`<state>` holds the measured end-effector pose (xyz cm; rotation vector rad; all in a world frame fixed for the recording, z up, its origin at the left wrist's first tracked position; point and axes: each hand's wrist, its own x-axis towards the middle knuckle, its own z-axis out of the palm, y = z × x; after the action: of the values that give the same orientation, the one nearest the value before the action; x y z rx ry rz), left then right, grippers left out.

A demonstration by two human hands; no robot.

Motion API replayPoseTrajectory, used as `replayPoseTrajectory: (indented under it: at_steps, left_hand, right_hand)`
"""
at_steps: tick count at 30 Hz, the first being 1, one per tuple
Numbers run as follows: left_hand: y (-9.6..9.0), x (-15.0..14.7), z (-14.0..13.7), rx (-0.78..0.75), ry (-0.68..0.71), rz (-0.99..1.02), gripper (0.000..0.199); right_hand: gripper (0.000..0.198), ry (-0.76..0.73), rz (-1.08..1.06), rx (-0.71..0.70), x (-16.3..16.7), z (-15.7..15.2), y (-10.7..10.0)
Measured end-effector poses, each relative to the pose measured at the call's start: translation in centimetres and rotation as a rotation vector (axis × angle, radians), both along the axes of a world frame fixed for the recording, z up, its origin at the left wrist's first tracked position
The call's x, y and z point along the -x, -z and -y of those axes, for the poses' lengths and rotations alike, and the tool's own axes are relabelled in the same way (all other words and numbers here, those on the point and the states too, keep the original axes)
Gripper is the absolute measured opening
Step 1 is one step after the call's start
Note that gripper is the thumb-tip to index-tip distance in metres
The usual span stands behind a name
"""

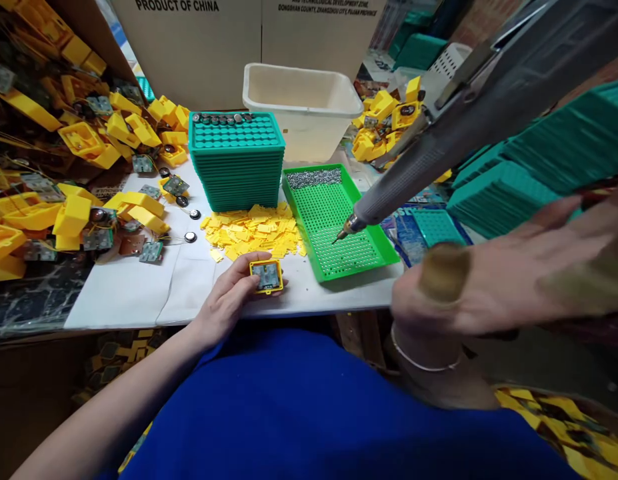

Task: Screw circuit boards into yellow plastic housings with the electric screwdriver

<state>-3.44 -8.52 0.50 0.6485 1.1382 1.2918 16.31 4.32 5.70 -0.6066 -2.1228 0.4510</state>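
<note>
My left hand [229,290] is closed on a small yellow plastic case [267,276] at the table's front edge. A grey circuit board sits inside the case, and my thumb rests on its left side. My right hand [493,283], blurred by motion, is raised at the right with its fingers stretched out; tan coverings show on some fingers. I see nothing in it. An electric screwdriver [403,180] slants down from the upper right, apart from my right hand, its bit over a green perforated tray [343,257]. Small metal screws [313,178] fill the tray's far end.
Yellow flat pieces [253,230] lie heaped before a stack of teal trays [236,177]. Yellow housings with wired boards [83,207] pile up at the left. A translucent bin [309,127] stands behind. More teal trays [503,193] are stacked at the right.
</note>
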Motion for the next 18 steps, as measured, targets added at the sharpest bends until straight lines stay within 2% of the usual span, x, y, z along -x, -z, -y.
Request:
replayPoseTrajectory:
  at_steps: [2, 3, 5, 8, 11, 14, 18]
  left_hand:
    - [-0.1, -0.1, -0.2, 0.031, -0.003, 0.005, 0.04]
    - [-0.2, -0.2, -0.3, 0.046, -0.001, -0.005, 0.04]
    - [-0.4, -0.4, -0.7, 0.072, 0.007, -0.039, 0.037]
    - [-0.5, -0.9, -1.5, 0.103, 0.036, -0.056, 0.035]
    - [-0.5, -1.4, -2.4, 0.14, 0.058, -0.018, 0.035]
    - [-0.5, -1.7, -2.9, 0.171, 0.058, 0.014, 0.036]
    - [-0.4, -1.6, -2.9, 0.183, 0.059, 0.055, 0.04]
  right_hand:
    - [0.039, 0.057, -0.245, 0.012, -0.6, -1.3, -0.7]
    - [0.032, 0.035, -0.372, 0.047, -0.7, -1.9, -1.0]
    - [0.027, -0.102, -0.536, 0.216, -0.5, -2.7, -1.6]
    - [0.034, -0.302, -0.501, 0.567, 0.2, -3.4, -2.3]
    - [0.035, -0.368, -0.491, 0.758, 1.2, -4.0, -2.8]
    - [0.031, -0.395, -0.579, 0.727, 2.6, -5.2, -2.3]
    - [0.032, -0.33, -0.651, 0.612, 4.5, -7.6, -0.1]
